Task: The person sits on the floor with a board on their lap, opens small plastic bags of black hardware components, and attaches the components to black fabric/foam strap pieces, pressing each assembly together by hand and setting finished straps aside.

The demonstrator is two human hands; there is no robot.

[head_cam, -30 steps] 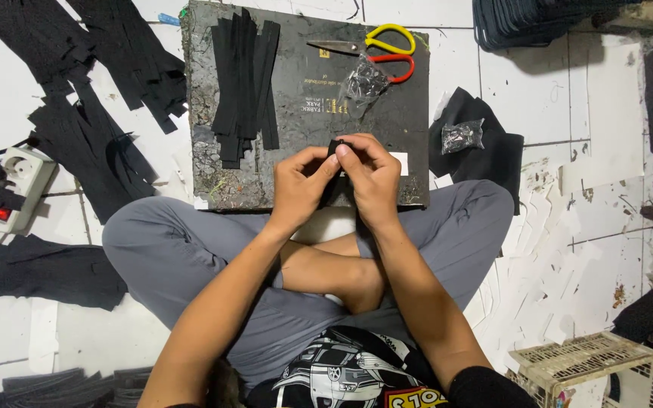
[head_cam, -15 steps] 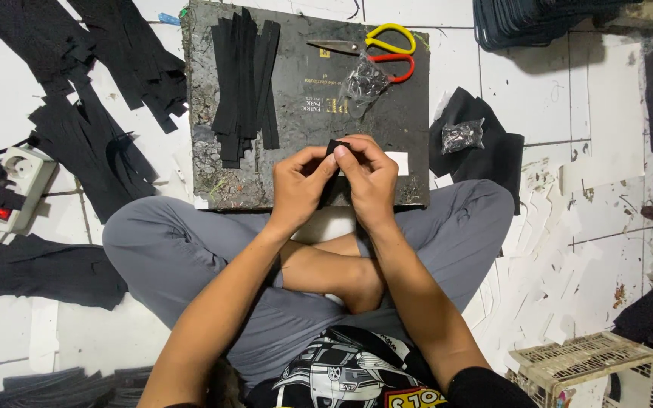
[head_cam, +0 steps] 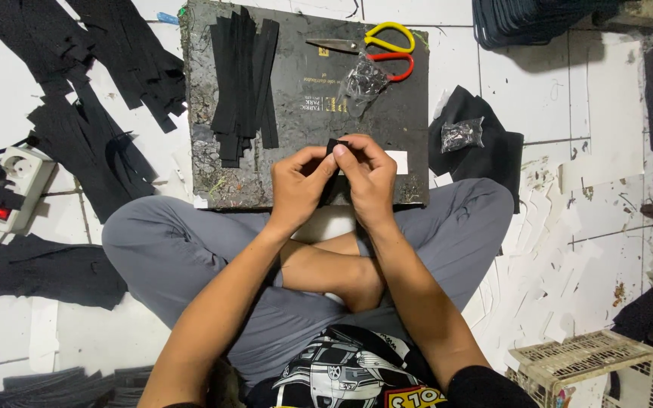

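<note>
I sit cross-legged on a white tiled floor behind a dark board (head_cam: 304, 174). My left hand (head_cam: 301, 181) and my right hand (head_cam: 368, 177) meet over the board's near edge and pinch one small black fabric strip (head_cam: 335, 146) between their fingertips. A stack of black fabric strips (head_cam: 242, 83) lies on the board's left half. Yellow and red scissors (head_cam: 384, 47) rest at the board's far right, with a small clear bag of dark parts (head_cam: 362, 80) just below them. A small white tag (head_cam: 397, 162) lies beside my right hand.
Black fabric scraps (head_cam: 92, 98) spread over the floor at the left, beside a white power strip (head_cam: 18, 185). A second clear bag (head_cam: 462, 134) sits on black cloth to the right. A cream plastic crate (head_cam: 591, 363) stands at the lower right. Dark stacked material (head_cam: 530, 19) fills the upper right.
Both hands have stayed over the board's near edge; only the fingers have shifted slightly on the small black strip.
</note>
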